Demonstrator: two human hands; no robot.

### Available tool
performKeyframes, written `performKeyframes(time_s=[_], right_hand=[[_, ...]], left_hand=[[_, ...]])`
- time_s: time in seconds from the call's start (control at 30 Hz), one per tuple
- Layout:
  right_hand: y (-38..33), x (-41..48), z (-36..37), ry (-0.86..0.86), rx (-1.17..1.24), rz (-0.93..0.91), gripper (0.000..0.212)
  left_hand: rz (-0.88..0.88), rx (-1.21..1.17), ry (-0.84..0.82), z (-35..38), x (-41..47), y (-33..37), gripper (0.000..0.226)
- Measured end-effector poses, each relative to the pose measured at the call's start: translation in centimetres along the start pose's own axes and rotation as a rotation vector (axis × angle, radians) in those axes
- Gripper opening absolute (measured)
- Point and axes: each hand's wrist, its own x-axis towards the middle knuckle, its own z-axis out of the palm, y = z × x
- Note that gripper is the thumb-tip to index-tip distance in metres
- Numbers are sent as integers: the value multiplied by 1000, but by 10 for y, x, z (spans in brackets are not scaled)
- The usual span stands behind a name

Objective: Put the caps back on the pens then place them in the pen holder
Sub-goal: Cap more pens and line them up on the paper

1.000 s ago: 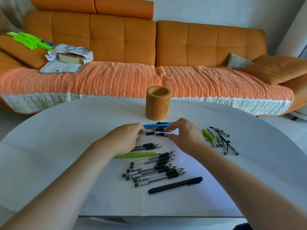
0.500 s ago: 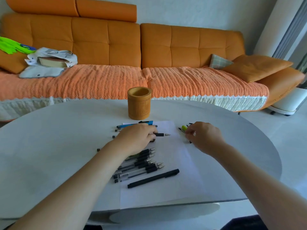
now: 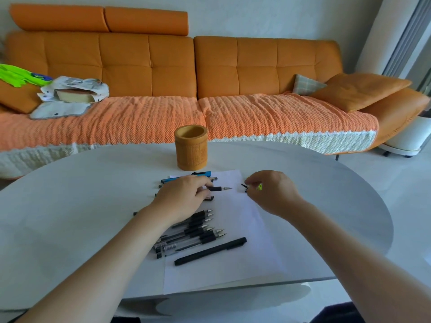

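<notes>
Pens (image 3: 198, 231) with slim clear barrels and bare metal tips lie side by side on a white paper sheet (image 3: 233, 264) on the smooth pale table (image 3: 70, 217). Behind them stands the pen holder (image 3: 191, 148), a round bamboo-coloured cylinder with no pen sticking out of it. The left hand (image 3: 184, 197) grips one uncapped pen (image 3: 218, 189), and the right hand (image 3: 272, 193) pinches a small black cap (image 3: 244, 186). I judge that the capping is only beginning; next, the cap must meet the tip straight.
</notes>
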Motion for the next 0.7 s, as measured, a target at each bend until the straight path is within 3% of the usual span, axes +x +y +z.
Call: performKeyframes(time_s=[0.17, 0.43, 0.7], right_hand=[[-16, 6, 13, -101, 232, -121, 26], [-32, 18, 25, -117, 459, -55, 22], [-47, 21, 31, -156, 497, -79, 19]], left_hand=[[-8, 8, 48, -2, -2, -18, 23], [20, -9, 93, -13, 0, -36, 20], [19, -58, 56, -18, -1, -50, 18]])
